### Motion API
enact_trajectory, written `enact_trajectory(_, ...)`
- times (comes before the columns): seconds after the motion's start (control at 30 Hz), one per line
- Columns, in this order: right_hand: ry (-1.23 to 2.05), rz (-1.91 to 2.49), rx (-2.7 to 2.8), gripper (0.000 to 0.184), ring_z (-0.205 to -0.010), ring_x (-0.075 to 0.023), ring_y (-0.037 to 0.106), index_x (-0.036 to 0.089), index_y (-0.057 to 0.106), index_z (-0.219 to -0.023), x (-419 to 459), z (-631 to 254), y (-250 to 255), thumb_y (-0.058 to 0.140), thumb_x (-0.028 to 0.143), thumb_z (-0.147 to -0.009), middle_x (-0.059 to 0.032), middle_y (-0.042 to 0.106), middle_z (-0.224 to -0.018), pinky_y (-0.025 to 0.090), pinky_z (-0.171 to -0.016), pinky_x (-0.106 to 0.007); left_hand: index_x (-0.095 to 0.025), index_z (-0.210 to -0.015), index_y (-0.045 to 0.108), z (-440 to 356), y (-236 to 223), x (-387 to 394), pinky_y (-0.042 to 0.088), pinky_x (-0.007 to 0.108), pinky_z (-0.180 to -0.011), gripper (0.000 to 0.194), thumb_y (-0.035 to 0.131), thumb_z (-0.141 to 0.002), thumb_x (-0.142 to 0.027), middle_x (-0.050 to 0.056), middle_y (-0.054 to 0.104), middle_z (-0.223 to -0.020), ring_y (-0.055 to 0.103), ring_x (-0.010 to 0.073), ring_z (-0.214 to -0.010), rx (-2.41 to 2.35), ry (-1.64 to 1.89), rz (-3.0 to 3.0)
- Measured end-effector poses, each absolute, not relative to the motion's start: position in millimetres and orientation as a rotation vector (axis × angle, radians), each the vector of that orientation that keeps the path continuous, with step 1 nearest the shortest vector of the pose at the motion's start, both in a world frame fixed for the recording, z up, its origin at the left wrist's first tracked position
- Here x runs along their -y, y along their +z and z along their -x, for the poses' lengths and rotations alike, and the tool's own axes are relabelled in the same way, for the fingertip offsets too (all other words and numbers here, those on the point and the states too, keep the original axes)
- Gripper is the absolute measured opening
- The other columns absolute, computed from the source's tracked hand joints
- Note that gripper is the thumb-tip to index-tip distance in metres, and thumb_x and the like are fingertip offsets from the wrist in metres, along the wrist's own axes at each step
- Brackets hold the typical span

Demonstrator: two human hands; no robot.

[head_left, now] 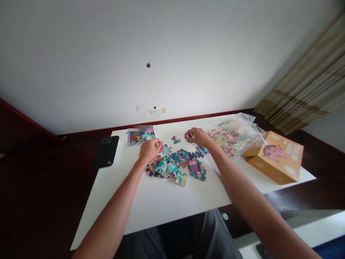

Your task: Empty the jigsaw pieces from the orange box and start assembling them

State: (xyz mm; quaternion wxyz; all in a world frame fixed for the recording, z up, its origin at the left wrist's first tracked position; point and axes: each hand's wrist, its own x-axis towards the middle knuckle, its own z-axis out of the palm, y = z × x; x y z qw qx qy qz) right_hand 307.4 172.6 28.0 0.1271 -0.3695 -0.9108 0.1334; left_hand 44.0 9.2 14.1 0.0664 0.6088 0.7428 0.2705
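Observation:
A heap of colourful jigsaw pieces [178, 163] lies in the middle of the white table [161, 201]. My left hand [149, 148] rests at the heap's left edge, fingers curled and pinching a pinkish piece [163, 148]. My right hand [198, 136] is behind the heap, fingers closed on a small piece [188, 137]. One loose piece [176, 139] lies between the two hands.
A printed picture card [140, 136] lies at the back left, and a black phone [107, 151] hangs over the left edge. A clear plastic bag of pieces [234, 135] sits at the back right. An orange puzzle box [277, 156] stands at the right edge.

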Motion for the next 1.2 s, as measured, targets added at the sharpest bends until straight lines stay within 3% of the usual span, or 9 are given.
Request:
enact_trajectory(0.3,0.397,1.153,2.580,0.024,-0.087,-0.0169,0.065,0.021,0.078,-0.112,-169.9,-301.9,26.1,0.067,0.029,-0.092,-0.0077,0.071,-0.102,0.046,-0.084,-0.026,-0.025,-0.086,0.076,-43.2,13.2,-11.3,0.034,0.027,-0.063,0.034,0.053,-0.098,-0.047,0.002,0.075,-0.074,0.064,0.0179,-0.066,-2.255,0.804,-1.810)
enact_trajectory(0.47,0.450,1.065,2.376,0.024,-0.098,-0.0212,0.066,0.016,0.075,-0.114,-142.0,-305.6,61.0,0.067,0.023,-0.093,-0.0114,0.072,-0.112,0.049,-0.093,-0.032,-0.023,-0.084,0.075,-43.7,15.3,-9.0,0.036,0.027,-0.065,0.037,0.052,-0.098,-0.048,0.004,0.075,-0.075,0.065,0.0185,-0.069,-2.225,0.833,-1.784)
enact_trajectory(0.7,1.364,0.695,2.375,0.025,-0.082,-0.0178,0.067,0.021,0.075,-0.092,41.3,-363.9,133.3,0.065,0.043,-0.097,-0.0047,0.074,-0.088,0.053,-0.079,-0.028,-0.019,-0.073,0.060,-39.4,28.3,-7.7,0.040,0.026,-0.064,0.043,0.049,-0.097,-0.053,0.005,0.068,-0.071,0.062,0.0174,-0.067,-1.904,1.086,-1.712)
enact_trajectory(0.83,1.852,0.805,2.581,0.019,-0.085,-0.0188,0.070,0.023,0.078,-0.097,112.2,-415.2,76.1,0.072,0.038,-0.089,-0.0033,0.077,-0.091,0.052,-0.075,-0.026,-0.020,-0.069,0.050,-57.7,81.8,18.6,0.036,0.026,-0.059,0.050,0.046,-0.096,-0.062,0.001,0.054,-0.065,0.048,0.0140,-0.061,-1.785,1.477,-1.647)
enact_trajectory(0.93,1.564,1.280,2.657,0.015,-0.083,-0.0220,0.073,0.022,0.076,-0.088,124.4,-454.9,-7.7,0.062,0.027,-0.089,-0.0048,0.077,-0.087,0.050,-0.073,-0.028,-0.022,-0.063,0.041,-94.0,128.2,77.9,0.034,0.026,-0.057,0.056,0.048,-0.094,-0.067,-0.001,0.042,-0.060,0.039,0.0128,-0.059,-1.641,1.603,-1.573)
enact_trajectory(1.0,1.174,1.696,2.597,0.022,-0.085,-0.0258,0.074,0.021,0.072,-0.086,122.8,-478.6,-58.7,0.052,0.026,-0.094,-0.0084,0.077,-0.089,0.049,-0.074,-0.033,-0.021,-0.060,0.045,-121.0,144.3,131.2,0.032,0.027,-0.054,0.058,0.052,-0.093,-0.068,-0.001,0.042,-0.058,0.037,0.0127,-0.057,-1.468,1.370,-1.589)
enact_trajectory(1.07,1.030,1.880,2.531,0.027,-0.089,-0.0290,0.075,0.022,0.070,-0.089,119.0,-495.4,-94.2,0.045,0.028,-0.099,-0.0104,0.077,-0.091,0.049,-0.075,-0.036,-0.021,-0.066,0.061,-140.8,140.5,184.3,0.030,0.027,-0.052,0.048,0.058,-0.093,-0.061,-0.001,0.046,-0.056,0.037,0.0124,-0.054,-1.287,0.862,-1.631)
enact_trajectory(1.13,0.975,1.910,2.499,0.031,-0.094,-0.0310,0.075,0.022,0.069,-0.094,115.6,-502.3,-112.9,0.042,0.035,-0.102,-0.0116,0.077,-0.096,0.050,-0.078,-0.037,-0.025,-0.086,0.076,-148.2,115.8,229.3,0.036,0.027,-0.056,0.028,0.061,-0.092,-0.048,-0.001,0.059,-0.063,0.048,0.0140,-0.057,-1.181,0.365,-1.657)
enact_trajectory(1.2,0.913,1.948,2.484,0.037,-0.101,-0.0327,0.075,0.023,0.069,-0.100,113.4,-499.2,-120.5,0.038,0.042,-0.106,-0.0128,0.077,-0.102,0.051,-0.081,-0.038,-0.031,-0.096,0.080,-143.2,75.0,264.1,0.043,0.028,-0.064,0.023,0.057,-0.090,-0.034,-0.001,0.069,-0.072,0.060,0.0177,-0.066,-1.142,-0.041,-1.707)
